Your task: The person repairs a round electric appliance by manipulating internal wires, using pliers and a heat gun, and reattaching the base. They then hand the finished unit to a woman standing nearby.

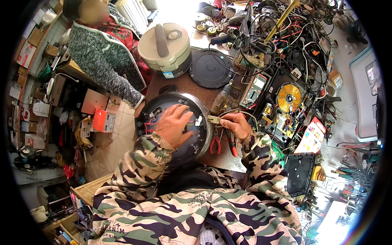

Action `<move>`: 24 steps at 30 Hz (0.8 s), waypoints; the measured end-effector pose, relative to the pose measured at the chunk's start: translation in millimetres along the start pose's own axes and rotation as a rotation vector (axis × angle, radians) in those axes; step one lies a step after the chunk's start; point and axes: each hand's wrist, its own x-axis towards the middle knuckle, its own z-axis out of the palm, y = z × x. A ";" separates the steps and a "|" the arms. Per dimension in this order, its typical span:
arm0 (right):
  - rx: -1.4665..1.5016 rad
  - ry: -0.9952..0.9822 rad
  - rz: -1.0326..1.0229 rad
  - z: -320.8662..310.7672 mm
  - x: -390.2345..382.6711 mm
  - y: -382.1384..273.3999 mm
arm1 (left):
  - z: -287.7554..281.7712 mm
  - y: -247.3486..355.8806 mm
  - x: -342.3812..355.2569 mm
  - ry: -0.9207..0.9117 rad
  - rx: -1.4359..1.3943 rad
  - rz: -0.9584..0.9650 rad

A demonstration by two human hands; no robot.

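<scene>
An opened round appliance housing (184,153), dark with a shiny metal rim, lies in front of me with red wires and small white connectors showing inside. My left hand (174,124) rests over it, fingers spread, and hides part of the inside. Just past its right rim, my right hand (237,125) pinches a small greyish-beige piece (213,119) between thumb and fingers; its exact kind is too small to tell. Below that hand, red-handled pliers (215,145) lie on the brown tabletop (228,162), close against the housing.
Behind the housing stand a beige rice cooker (163,55) and a round black cover (210,68). To the right are a multimeter (254,89), an opened circuit board with a copper coil (288,97) and tangled cables (302,49). A person in a grey jacket (102,61) stands at the far left.
</scene>
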 end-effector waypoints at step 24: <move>0.082 -0.389 0.181 -13.1 54.1 5.7 | 46.8 -5.7 24.2 -0.105 -0.093 0.062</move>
